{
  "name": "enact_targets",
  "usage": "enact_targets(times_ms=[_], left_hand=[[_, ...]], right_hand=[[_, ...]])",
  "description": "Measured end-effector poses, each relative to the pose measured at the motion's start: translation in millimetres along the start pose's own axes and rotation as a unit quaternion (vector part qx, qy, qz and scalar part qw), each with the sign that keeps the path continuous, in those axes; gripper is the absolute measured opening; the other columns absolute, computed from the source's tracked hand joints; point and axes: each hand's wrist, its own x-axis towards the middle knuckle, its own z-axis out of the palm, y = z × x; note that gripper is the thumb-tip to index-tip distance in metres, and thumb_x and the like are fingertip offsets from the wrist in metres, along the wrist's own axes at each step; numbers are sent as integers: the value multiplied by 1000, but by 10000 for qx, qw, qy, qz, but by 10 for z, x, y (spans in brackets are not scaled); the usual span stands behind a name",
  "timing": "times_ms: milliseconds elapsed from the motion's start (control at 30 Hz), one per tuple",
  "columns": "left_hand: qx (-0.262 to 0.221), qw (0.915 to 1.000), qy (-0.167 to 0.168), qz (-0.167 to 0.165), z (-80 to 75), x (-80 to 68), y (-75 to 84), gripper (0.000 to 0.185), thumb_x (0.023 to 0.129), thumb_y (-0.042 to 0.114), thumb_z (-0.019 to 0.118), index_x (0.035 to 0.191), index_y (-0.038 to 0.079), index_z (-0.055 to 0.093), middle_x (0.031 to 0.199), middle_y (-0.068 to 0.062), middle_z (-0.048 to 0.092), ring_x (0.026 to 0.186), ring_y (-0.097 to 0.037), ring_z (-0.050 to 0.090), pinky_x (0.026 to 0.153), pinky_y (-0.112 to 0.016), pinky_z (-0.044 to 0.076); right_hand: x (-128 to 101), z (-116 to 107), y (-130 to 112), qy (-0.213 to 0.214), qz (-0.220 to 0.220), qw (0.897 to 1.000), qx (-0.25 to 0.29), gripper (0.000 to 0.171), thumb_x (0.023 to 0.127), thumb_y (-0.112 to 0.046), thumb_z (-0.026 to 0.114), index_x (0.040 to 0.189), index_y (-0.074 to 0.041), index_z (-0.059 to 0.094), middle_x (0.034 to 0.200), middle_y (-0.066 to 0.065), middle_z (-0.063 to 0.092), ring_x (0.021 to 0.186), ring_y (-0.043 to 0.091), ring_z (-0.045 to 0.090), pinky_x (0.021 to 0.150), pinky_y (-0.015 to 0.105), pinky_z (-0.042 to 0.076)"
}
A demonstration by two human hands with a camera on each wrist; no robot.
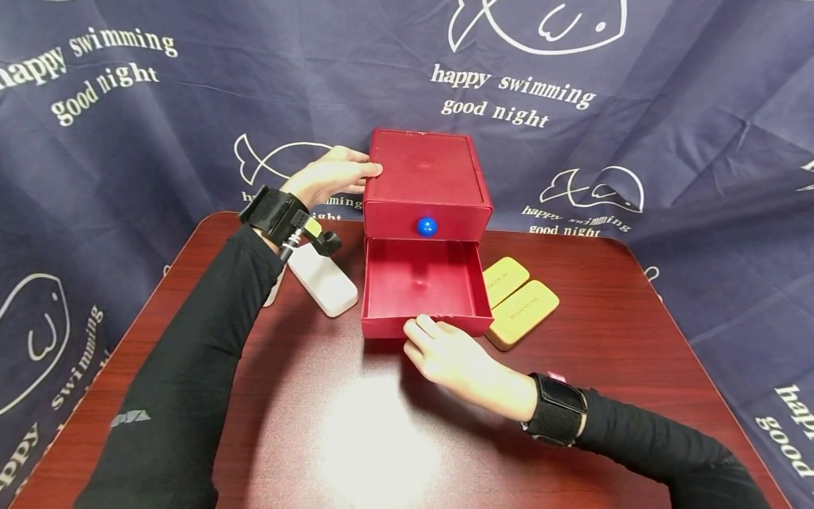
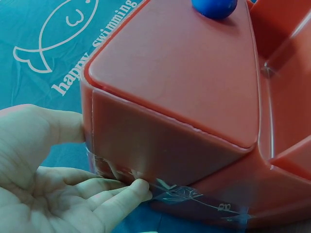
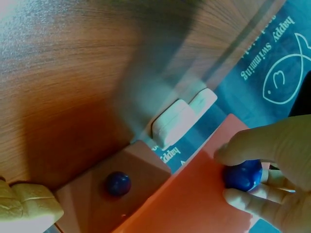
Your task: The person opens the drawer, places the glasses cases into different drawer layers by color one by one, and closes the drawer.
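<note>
A red two-drawer cabinet [image 1: 422, 170] stands at the back of the table, its upper drawer closed with a blue knob [image 1: 427, 226] on the front. The lower drawer [image 1: 420, 283] is pulled out, and its inside is bare. My right hand [image 1: 454, 360] is at that drawer's front, thumb and fingers pinching its blue knob [image 3: 243, 175], which the head view hides. My left hand [image 1: 333, 174] touches the cabinet's left side, thumb at the top edge and fairly straight fingers [image 2: 121, 199] against the side wall, near clear tape.
Two yellow blocks [image 1: 523, 311] lie close to the drawer's right side. On the left are two white blocks [image 3: 175, 124], one partly behind my left forearm in the head view. A dark blue printed cloth [image 1: 305, 78] hangs behind the wooden table [image 1: 286, 424].
</note>
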Motion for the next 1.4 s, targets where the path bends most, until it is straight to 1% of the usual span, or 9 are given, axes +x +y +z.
enact_targets(times_ms=[300, 533, 633, 767, 900, 1000, 1167, 1233, 1400], left_hand=[[-42, 10000, -40, 16, 0, 9, -5, 58, 105, 22, 53, 155, 0, 36, 150, -19, 52, 137, -29, 55, 117, -33, 43], [-36, 10000, -22, 29, -2, 4, -10, 58, 105, 23, 53, 155, 0, 37, 149, -19, 53, 137, -29, 55, 117, -33, 43], [-49, 10000, -28, 47, 2, 1, -7, 58, 105, 23, 53, 155, 0, 36, 149, -19, 53, 137, -28, 55, 117, -33, 43], [-53, 10000, -41, 42, 5, -4, -2, 60, 105, 23, 53, 156, 0, 34, 151, -19, 52, 138, -29, 54, 118, -34, 42], [-33, 10000, -48, 29, 3, -6, -3, 61, 105, 24, 53, 157, 0, 33, 152, -19, 50, 138, -29, 54, 119, -35, 42], [-15, 10000, -48, 37, 6, -3, -4, 61, 105, 24, 53, 157, 0, 33, 152, -18, 51, 138, -29, 54, 118, -35, 42], [-24, 10000, -28, 82, 1, 3, -13, 60, 105, 24, 54, 156, 0, 35, 149, -18, 53, 136, -29, 55, 117, -34, 43], [-23, 10000, -38, 88, -5, 4, -16, 59, 105, 24, 53, 156, 0, 36, 149, -19, 53, 137, -28, 55, 117, -33, 43], [41, 10000, -28, 29, 0, -1, -6, 59, 105, 25, 53, 156, 1, 36, 150, -18, 52, 137, -28, 55, 117, -33, 43]], right_hand=[[-8, -28, 8, -13, -47, 9999, 132, 22, 82, -16, 83, 92, -7, 66, 99, 10, 57, 92, 25, 52, 73, 24, 52], [-31, -81, 40, -26, 19, 9992, 388, 28, 77, -20, 81, 97, -7, 66, 102, 10, 59, 93, 25, 54, 73, 29, 52], [-37, -151, 106, 95, 230, 9957, 898, 30, 74, -18, 78, 100, -8, 66, 103, 9, 59, 91, 24, 55, 68, 30, 52], [-46, -311, 309, 392, 669, 9840, 1607, 31, 79, -16, 82, 105, -7, 67, 103, 9, 60, 89, 23, 58, 68, 31, 56], [-105, -497, 606, 517, 1112, 9749, 1856, 41, 77, -13, 86, 115, -7, 69, 107, 13, 63, 95, 26, 62, 73, 36, 60], [-186, -612, 831, 346, 1422, 9701, 1937, 44, 77, -11, 85, 119, -7, 70, 112, 14, 64, 98, 28, 63, 76, 41, 60], [-343, -707, 1141, -206, 1773, 9577, 2258, 43, 79, -1, 81, 120, -8, 70, 112, 8, 67, 99, 24, 64, 83, 42, 58], [-412, -695, 1236, -419, 1855, 9532, 2350, 41, 80, 2, 79, 119, -9, 70, 109, 5, 68, 96, 21, 63, 82, 40, 57], [-609, -557, 1397, -907, 1997, 9470, 2347, 34, 80, 4, 78, 111, -9, 71, 97, 1, 66, 80, 13, 59, 68, 32, 53]])
